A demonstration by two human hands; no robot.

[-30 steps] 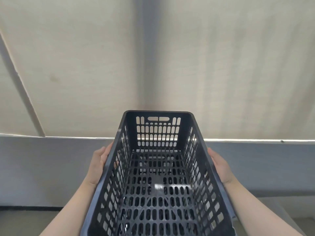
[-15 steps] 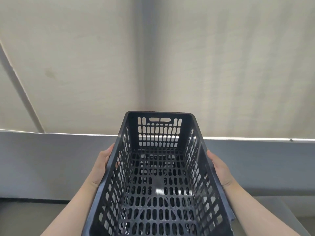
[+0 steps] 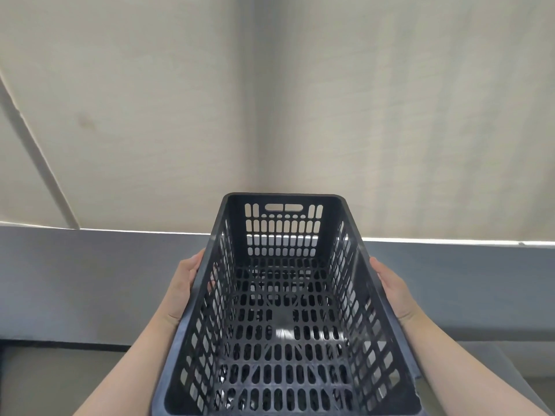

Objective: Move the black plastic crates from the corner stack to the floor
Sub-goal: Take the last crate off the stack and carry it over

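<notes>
One black plastic crate (image 3: pixel 285 313) is in view, held up in the air in front of a wall corner; no other crate can be seen. It is empty, open side up, long axis running from 6 o'clock to 12 o'clock, with the far end wall and its one handle slot at 12 o'clock. The walls and floor of the crate are slotted throughout.

Two bare hands carry it. The left hand (image 3: pixel 183 289) lies flat against the outside of the long wall at 9 o'clock, with fingers showing through the slots; its grip is pressed onto the crate. The right hand (image 3: pixel 393 292) presses against the opposite long wall at 3 o'clock in the same way. Both forearms enter from 6 o'clock.

Behind the crate, two beige wall panels (image 3: pixel 420 115) meet at a vertical seam toward 12 o'clock. One grey ledge (image 3: pixel 90 280) runs across from 9 to 3 o'clock below them.
</notes>
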